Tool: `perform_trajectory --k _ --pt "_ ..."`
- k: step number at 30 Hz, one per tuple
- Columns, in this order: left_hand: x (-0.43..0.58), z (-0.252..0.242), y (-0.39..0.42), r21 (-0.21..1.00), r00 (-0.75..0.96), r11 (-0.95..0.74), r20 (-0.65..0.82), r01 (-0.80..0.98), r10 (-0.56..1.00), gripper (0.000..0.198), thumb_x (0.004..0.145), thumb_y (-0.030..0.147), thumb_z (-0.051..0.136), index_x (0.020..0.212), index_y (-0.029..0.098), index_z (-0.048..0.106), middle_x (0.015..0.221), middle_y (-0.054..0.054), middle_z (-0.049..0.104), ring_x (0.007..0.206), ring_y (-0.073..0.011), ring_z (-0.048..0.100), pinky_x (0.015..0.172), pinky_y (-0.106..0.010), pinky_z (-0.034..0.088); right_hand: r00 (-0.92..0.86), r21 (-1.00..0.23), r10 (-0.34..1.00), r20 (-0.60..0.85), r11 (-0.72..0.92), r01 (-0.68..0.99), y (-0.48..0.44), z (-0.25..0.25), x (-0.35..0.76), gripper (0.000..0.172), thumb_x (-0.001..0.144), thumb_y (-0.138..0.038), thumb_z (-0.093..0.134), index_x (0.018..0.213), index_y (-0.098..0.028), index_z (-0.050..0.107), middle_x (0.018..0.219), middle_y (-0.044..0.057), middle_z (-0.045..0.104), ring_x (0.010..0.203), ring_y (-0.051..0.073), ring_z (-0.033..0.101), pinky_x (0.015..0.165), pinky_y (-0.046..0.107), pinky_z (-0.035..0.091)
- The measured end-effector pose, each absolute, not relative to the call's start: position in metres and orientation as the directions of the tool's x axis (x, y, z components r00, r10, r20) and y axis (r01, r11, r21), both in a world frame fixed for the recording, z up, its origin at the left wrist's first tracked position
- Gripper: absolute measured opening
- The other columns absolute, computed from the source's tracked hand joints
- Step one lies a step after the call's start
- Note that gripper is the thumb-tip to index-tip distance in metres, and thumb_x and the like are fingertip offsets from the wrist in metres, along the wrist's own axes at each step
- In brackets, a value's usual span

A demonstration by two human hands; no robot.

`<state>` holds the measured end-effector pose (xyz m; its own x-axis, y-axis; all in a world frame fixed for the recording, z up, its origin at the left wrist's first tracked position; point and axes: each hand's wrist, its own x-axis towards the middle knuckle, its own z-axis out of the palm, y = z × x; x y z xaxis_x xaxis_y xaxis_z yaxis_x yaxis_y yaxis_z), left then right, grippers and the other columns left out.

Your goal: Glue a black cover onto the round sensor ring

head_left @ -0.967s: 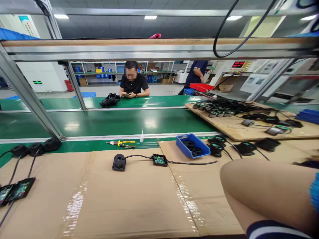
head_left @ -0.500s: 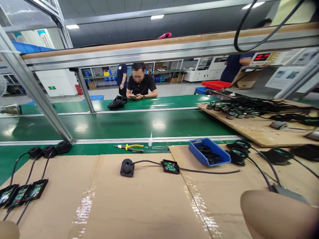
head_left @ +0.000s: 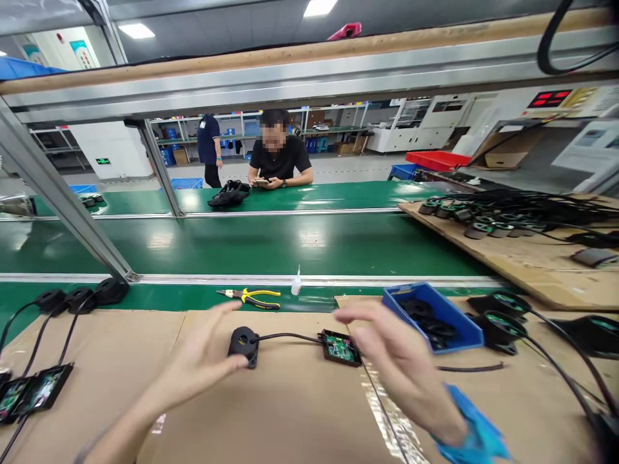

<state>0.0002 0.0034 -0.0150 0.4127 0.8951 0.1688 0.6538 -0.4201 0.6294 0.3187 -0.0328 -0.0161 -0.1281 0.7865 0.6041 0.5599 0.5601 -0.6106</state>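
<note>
My left hand (head_left: 206, 354) is open, thumb and fingers spread around the left side of a black round housing (head_left: 244, 343). The thumb tip overlaps its lower edge; I cannot tell if it touches. A black cable (head_left: 290, 336) runs from the housing to a small black box with a green circuit board (head_left: 340, 347), lying open side up on cardboard. My right hand (head_left: 399, 361), slightly blurred, is open with fingers apart at the right edge of that box. Behind it a second cable (head_left: 476, 368) extends to the right, partly hidden by the hand.
Yellow-black pliers (head_left: 251, 298) and a small white bottle (head_left: 296, 283) lie beyond the cardboard (head_left: 271, 412). A blue bin (head_left: 464, 338) holds black parts. Similar board boxes (head_left: 46, 390) sit at left, more black housings (head_left: 498, 328) at right. A person (head_left: 280, 154) leans on the far bench.
Both my hands have come in from the lower edges and reached forward to the housing and the board box. The view has shifted slightly. The standing person in the background has moved left.
</note>
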Motion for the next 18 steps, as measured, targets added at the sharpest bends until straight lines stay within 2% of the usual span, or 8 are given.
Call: perform_trajectory --k 3,6,11,14,16,18 --pt "0.001 -0.062 0.011 0.661 0.488 -0.357 -0.017 0.66 0.873 0.07 0.078 0.03 0.07 0.139 0.03 0.036 0.144 -0.007 0.043 0.132 -0.0285 0.042 0.11 -0.045 0.039 -0.362 -0.645 0.878 0.314 0.477 0.597 -0.01 -0.068 0.315 0.02 0.097 -0.023 0.045 0.113 -0.02 0.056 0.109 0.008 0.06 0.102 0.02 0.058 0.087 0.032 0.051" --pt "0.005 -0.092 0.015 0.691 0.425 -0.295 -0.02 0.66 0.905 0.058 0.08 0.027 0.066 0.132 0.028 0.042 0.138 -0.007 0.049 0.127 -0.0275 0.046 0.107 -0.045 0.04 -0.401 -0.577 0.901 0.163 0.417 0.702 -0.002 -0.109 0.312 0.029 0.094 -0.02 0.044 0.121 -0.02 0.053 0.118 0.011 0.056 0.11 0.025 0.054 0.096 0.042 0.047" --pt "0.013 -0.107 0.021 0.731 0.326 -0.245 0.032 0.637 0.945 0.041 0.08 0.03 0.067 0.117 0.026 0.05 0.123 -0.005 0.056 0.115 -0.0251 0.054 0.098 -0.039 0.045 -0.38 -0.484 0.92 0.101 0.379 0.789 0.002 -0.128 0.321 0.039 0.091 -0.019 0.043 0.129 -0.02 0.051 0.128 0.013 0.051 0.119 0.027 0.048 0.102 0.045 0.043" --pt "0.015 -0.109 0.022 0.733 0.317 -0.235 0.028 0.638 0.948 0.04 0.077 0.023 0.068 0.113 0.026 0.05 0.118 -0.004 0.057 0.11 -0.0235 0.055 0.095 -0.036 0.045 -0.344 -0.396 0.931 0.12 0.362 0.844 0.004 -0.144 0.349 0.055 0.086 -0.026 0.051 0.14 -0.021 0.043 0.139 0.013 0.044 0.129 0.03 0.041 0.105 0.048 0.04" --pt "0.016 -0.109 0.02 0.715 0.305 -0.225 0.017 0.662 0.952 0.043 0.076 0.019 0.066 0.115 0.027 0.05 0.12 -0.004 0.055 0.112 -0.0234 0.053 0.097 -0.036 0.044 -0.304 -0.318 0.943 0.136 0.332 0.888 0.002 -0.163 0.374 0.067 0.081 -0.029 0.056 0.145 -0.024 0.037 0.141 0.013 0.042 0.129 0.034 0.04 0.102 0.051 0.043" --pt "0.018 -0.109 0.017 0.67 0.309 -0.242 0.02 0.701 0.951 0.046 0.078 0.022 0.066 0.119 0.026 0.048 0.124 -0.006 0.053 0.116 -0.0251 0.05 0.099 -0.038 0.043 -0.282 -0.271 0.947 0.152 0.314 0.91 -0.002 -0.184 0.398 0.067 0.082 -0.034 0.056 0.146 -0.028 0.036 0.14 0.012 0.045 0.126 0.035 0.045 0.094 0.049 0.049"
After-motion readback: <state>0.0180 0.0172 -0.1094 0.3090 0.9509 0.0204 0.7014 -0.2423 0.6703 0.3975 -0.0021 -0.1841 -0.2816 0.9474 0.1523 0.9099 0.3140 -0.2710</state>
